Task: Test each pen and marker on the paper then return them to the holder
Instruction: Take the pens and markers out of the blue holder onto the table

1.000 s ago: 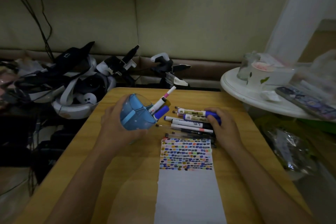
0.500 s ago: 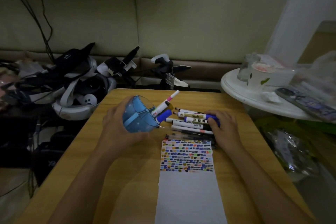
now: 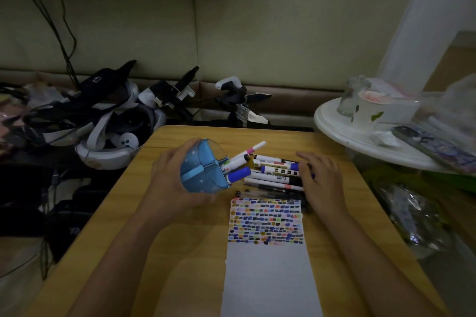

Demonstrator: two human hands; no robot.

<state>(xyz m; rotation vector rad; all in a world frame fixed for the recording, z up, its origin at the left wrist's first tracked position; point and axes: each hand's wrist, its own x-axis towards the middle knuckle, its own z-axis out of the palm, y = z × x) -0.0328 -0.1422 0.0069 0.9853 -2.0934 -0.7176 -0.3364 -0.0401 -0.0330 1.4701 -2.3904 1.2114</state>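
A: What's changed on the desk [image 3: 134, 216]?
B: The right hand [image 3: 318, 179] has let go of the blue-capped marker [image 3: 279, 170] and lies spread on the pen pile [image 3: 273, 183].
A: And the holder [image 3: 203, 166]?
B: Still tilted in the left hand's [image 3: 171, 183] curled grip, markers inside.

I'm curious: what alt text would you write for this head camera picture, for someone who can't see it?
A person's left hand holds a blue pen holder tipped on its side above a wooden table, a few markers poking out. The right hand rests on a pile of pens and markers beside it. Nearer the person lies a paper strip with rows of coloured test marks.
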